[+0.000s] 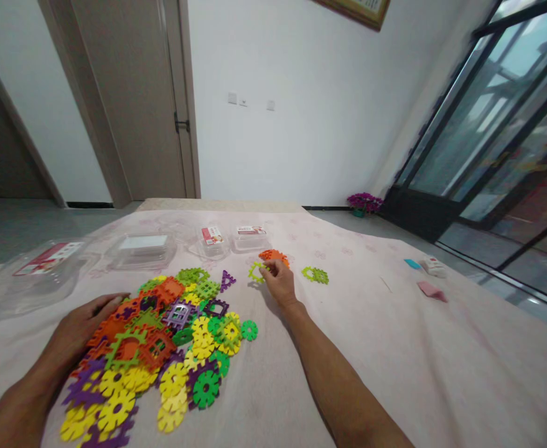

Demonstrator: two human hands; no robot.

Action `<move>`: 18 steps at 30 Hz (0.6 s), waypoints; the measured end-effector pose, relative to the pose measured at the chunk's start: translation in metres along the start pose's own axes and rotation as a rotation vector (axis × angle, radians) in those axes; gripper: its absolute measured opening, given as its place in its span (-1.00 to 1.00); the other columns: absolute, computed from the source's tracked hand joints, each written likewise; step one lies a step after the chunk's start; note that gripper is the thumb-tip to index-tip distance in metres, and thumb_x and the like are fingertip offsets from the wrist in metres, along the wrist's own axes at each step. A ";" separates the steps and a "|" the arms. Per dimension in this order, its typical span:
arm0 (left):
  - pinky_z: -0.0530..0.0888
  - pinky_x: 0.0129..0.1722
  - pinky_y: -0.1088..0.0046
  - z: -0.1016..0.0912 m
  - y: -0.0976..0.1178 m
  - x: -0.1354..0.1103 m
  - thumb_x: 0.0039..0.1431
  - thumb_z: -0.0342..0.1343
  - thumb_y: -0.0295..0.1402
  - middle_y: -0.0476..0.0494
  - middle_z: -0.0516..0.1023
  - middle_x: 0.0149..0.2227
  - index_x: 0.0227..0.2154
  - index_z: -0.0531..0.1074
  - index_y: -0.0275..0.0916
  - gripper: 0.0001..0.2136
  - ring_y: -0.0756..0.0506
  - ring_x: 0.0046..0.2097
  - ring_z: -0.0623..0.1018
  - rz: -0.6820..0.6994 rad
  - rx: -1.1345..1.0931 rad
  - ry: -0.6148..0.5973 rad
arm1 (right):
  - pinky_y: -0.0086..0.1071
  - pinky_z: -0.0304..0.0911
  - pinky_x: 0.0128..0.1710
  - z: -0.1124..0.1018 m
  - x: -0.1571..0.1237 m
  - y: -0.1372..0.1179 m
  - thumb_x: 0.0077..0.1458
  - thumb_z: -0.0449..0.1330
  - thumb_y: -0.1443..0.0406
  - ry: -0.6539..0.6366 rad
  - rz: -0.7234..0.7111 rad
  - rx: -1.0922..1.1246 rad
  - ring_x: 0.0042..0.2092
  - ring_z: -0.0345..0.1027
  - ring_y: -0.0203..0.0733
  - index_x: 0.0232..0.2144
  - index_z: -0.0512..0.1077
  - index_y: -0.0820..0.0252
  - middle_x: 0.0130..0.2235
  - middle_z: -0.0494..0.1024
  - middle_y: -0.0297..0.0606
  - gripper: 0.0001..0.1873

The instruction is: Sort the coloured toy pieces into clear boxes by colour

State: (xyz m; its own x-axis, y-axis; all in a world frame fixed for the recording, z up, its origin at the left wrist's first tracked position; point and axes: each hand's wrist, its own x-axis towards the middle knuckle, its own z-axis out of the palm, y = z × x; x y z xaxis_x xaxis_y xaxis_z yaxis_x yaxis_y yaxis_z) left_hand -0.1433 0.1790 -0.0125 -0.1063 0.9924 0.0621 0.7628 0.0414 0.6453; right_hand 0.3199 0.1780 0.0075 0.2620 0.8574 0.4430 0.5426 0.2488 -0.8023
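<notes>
My right hand (pixel 279 283) pinches a lime-green interlocking plastic piece (pixel 255 271) with a notched edge and an open middle. Just behind it lies an orange piece (pixel 275 256), partly covered by my fingers. At the left edge of a loose heap of interlocking pieces rests my left hand (pixel 79 326), its fingers stretched out against some orange squares (pixel 114 326). In the heap are yellow flower-shaped discs (pixel 117 407), green discs (pixel 206 387) and purple pieces (pixel 86 382). A purple triangle (pixel 227 280) lies between the heap and my right hand.
Clear plastic boxes with labels (pixel 51 264) stand along the back left of the cloth-covered table (pixel 348 323). Lime-green pieces (pixel 316 275) lie right of my right hand. Further right are a pink scrap (pixel 432 291), a blue item (pixel 412 264) and a small white pack (pixel 434 266).
</notes>
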 end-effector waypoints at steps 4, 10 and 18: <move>0.53 -0.18 0.43 0.000 0.001 0.000 0.15 0.02 0.08 -0.08 0.67 -0.08 0.02 0.55 -0.16 -0.47 -0.23 -0.07 0.63 -0.011 -0.032 -0.003 | -0.35 0.27 -0.27 -0.037 0.018 0.017 0.03 0.18 0.11 0.219 0.067 -0.079 -0.37 0.34 -0.20 -0.29 0.49 0.19 -0.32 0.58 -0.25 -0.71; 0.52 -0.17 0.43 -0.001 0.007 -0.001 0.16 -0.01 0.09 -0.03 0.67 -0.08 0.01 0.55 -0.13 -0.47 -0.22 -0.05 0.62 -0.034 -0.017 -0.009 | -0.32 0.24 -0.20 -0.088 0.026 0.045 0.05 0.16 0.14 0.450 0.285 -0.385 -0.22 0.41 -0.11 -0.21 0.52 0.13 -0.23 0.58 -0.21 -0.70; 0.51 -0.12 0.43 -0.001 0.003 -0.001 0.19 -0.04 0.11 -0.02 0.65 -0.03 0.02 0.53 -0.08 -0.48 -0.22 0.00 0.60 -0.043 -0.004 -0.029 | -0.29 0.23 -0.25 -0.102 0.020 0.053 0.04 0.09 0.25 0.389 0.357 -0.617 -0.16 0.42 -0.07 -0.23 0.59 0.00 -0.14 0.56 -0.21 -0.69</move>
State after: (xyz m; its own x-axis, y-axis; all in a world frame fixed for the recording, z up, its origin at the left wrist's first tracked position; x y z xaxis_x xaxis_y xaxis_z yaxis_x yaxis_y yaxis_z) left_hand -0.1411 0.1781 -0.0099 -0.1205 0.9926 0.0122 0.7553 0.0837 0.6500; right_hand 0.4353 0.1619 0.0145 0.6995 0.5919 0.4005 0.6865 -0.4009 -0.6066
